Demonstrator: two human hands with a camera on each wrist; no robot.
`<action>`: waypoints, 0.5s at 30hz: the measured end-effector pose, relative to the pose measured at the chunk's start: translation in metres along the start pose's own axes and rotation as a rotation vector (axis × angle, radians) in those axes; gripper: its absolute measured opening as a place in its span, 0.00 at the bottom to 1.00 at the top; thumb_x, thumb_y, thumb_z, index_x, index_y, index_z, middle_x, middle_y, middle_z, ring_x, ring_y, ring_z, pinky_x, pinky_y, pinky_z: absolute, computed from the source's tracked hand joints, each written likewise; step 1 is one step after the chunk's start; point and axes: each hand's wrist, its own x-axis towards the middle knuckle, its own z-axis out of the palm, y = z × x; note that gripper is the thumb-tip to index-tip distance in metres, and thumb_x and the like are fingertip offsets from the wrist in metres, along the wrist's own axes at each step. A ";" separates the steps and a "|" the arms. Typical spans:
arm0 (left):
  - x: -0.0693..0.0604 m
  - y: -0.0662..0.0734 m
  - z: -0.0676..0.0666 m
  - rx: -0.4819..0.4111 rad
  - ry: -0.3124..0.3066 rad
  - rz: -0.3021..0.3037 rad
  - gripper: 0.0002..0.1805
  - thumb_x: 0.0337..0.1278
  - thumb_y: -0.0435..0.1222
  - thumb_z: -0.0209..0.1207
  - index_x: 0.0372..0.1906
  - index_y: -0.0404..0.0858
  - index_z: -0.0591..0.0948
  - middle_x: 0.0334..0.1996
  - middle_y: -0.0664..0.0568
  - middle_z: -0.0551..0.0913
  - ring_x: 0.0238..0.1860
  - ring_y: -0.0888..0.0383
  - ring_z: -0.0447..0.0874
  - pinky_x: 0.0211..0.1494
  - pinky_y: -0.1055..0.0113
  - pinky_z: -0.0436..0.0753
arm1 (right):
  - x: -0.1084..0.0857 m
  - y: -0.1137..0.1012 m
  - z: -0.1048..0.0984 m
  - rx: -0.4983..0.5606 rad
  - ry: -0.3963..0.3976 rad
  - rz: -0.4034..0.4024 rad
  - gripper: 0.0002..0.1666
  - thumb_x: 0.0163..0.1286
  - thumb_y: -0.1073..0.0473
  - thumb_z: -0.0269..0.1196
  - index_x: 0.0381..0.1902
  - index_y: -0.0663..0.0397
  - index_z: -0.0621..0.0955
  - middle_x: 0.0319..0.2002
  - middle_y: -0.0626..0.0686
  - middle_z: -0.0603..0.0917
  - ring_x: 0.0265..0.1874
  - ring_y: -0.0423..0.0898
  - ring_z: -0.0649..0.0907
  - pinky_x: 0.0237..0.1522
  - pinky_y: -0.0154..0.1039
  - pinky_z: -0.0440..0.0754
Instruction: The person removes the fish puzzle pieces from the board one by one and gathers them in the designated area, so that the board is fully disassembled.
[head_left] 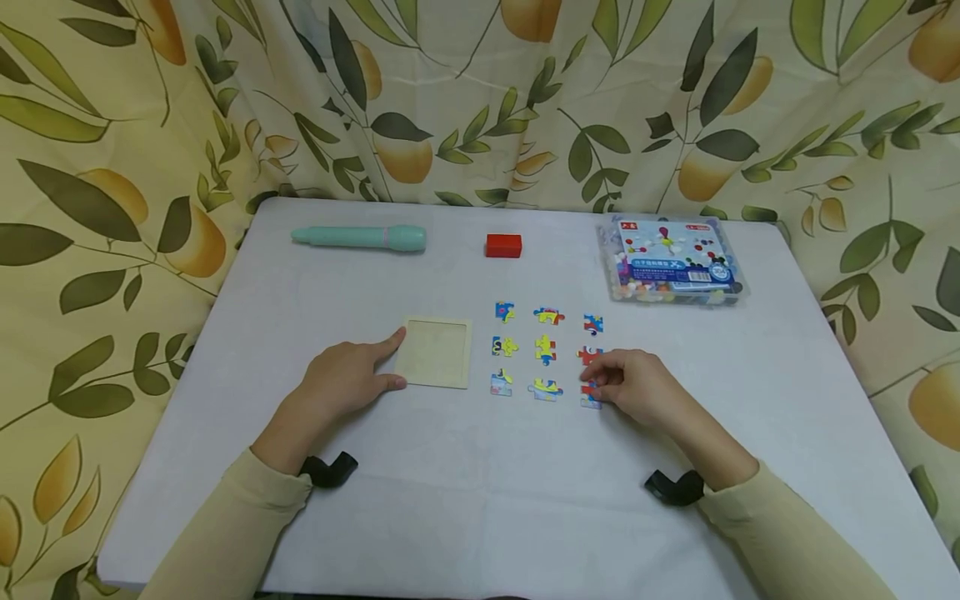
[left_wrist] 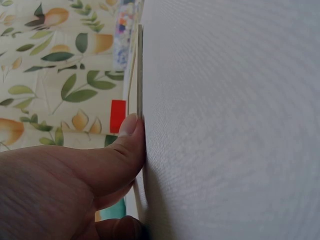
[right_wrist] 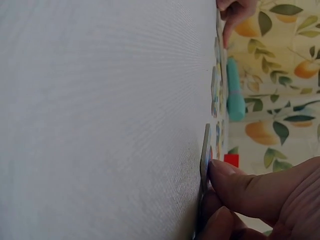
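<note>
A shallow square wooden puzzle tray [head_left: 432, 353] lies flat, its recess bare. My left hand [head_left: 343, 382] touches the tray's left edge, forefinger at the upper part and thumb lower down. In the left wrist view the thumb [left_wrist: 122, 150] presses against the tray's edge [left_wrist: 140, 75]. To the right of the tray, several jigsaw pieces [head_left: 546, 349] lie in rows of three. My right hand [head_left: 637, 387] pinches the bottom-right jigsaw piece [head_left: 591, 402] with thumb and fingers. The right wrist view shows that piece [right_wrist: 205, 150] edge-on by the thumb; the fingers partly hide it.
A mint-green pen-shaped object [head_left: 358, 238] lies at the back left. Near the back middle is a red block [head_left: 503, 246]. A clear plastic box [head_left: 672, 260] with a printed label and colourful parts stands at the back right. Patterned cloth [head_left: 480, 100] hangs behind the white table [head_left: 480, 500].
</note>
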 end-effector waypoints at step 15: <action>0.000 0.001 0.000 0.002 -0.004 -0.010 0.45 0.70 0.59 0.66 0.86 0.58 0.61 0.70 0.38 0.82 0.65 0.34 0.85 0.54 0.42 0.87 | -0.004 0.002 -0.006 0.070 -0.016 0.005 0.09 0.69 0.64 0.75 0.45 0.46 0.92 0.36 0.50 0.84 0.38 0.48 0.80 0.36 0.32 0.77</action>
